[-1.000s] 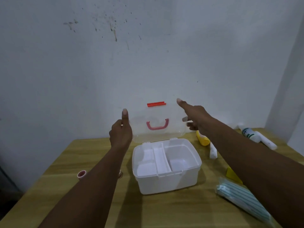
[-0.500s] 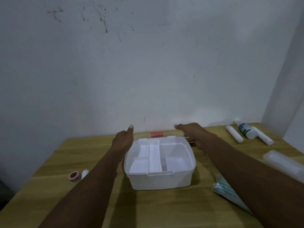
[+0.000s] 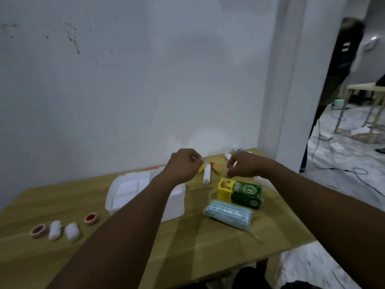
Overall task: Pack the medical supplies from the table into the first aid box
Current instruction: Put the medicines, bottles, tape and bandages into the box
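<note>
A pale wall (image 3: 135,90) with dark specks near its upper left is seen behind the wooden surface (image 3: 208,243). A white pillar (image 3: 285,80) is set at the wall's right end. Beyond it, a marbled floor (image 3: 343,163) is crossed by black cables (image 3: 341,170). A 2nd, light wooden table (image 3: 364,88) is seen further back, with a dark, blurred figure (image 3: 341,65) beside it.

Lid of first aid box (image 3: 173,207) swung from upright, as held a second ago, to flat behind the open tray. Left hand (image 3: 183,165) and right hand (image 3: 245,164) released from lid, now raised above worktop (image 3: 208,243), fingers loosely curled, holding nothing. View shifted right: green-and-yellow carton (image 3: 239,192) and mask pack (image 3: 228,213) now fully visible beside box.
</note>
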Motion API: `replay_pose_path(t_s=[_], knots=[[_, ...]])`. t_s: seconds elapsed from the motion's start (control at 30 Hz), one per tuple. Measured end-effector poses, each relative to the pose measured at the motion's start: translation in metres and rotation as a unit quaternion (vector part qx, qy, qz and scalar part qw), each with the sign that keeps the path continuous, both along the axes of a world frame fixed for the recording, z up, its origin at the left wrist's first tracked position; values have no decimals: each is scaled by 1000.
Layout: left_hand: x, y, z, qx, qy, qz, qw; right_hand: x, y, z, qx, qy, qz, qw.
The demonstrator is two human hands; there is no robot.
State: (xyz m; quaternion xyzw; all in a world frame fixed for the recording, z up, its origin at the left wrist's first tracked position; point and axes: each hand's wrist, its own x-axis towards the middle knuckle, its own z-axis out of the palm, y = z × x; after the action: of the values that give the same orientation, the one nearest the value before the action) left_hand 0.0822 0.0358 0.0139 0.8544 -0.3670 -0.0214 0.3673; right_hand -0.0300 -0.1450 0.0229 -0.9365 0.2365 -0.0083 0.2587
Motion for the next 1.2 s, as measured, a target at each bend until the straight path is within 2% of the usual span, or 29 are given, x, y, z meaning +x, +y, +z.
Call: replay_pose_path(t_s=[0.2,0.4,0.63,0.8,0.9,1.03,1.1,1.2], knots=[[-24,-39,-28,108,1,-73,991,-24,-14,-39,-96,115,7,989],[-22,-40,-34,152,-19,-86,984,-19,-29,-54,-76,62,12,995],[7,5,21,89,-70,-12,994,13,-14,24,-116,-52,68,989],[35,73,44,56,-79,67,993,47,46,63,-157,-53,149,975],[48,113,30,61,-85,115,988,67,89,55,-241,-18,199,950],[60,149,-7,65,-68,163,982,87,129,26,-385,-3,244,890],[66,160,-22,72,-56,180,980,98,142,11,-398,-2,256,881],[73,169,-37,61,-39,194,978,115,152,-5,-357,4,263,896]])
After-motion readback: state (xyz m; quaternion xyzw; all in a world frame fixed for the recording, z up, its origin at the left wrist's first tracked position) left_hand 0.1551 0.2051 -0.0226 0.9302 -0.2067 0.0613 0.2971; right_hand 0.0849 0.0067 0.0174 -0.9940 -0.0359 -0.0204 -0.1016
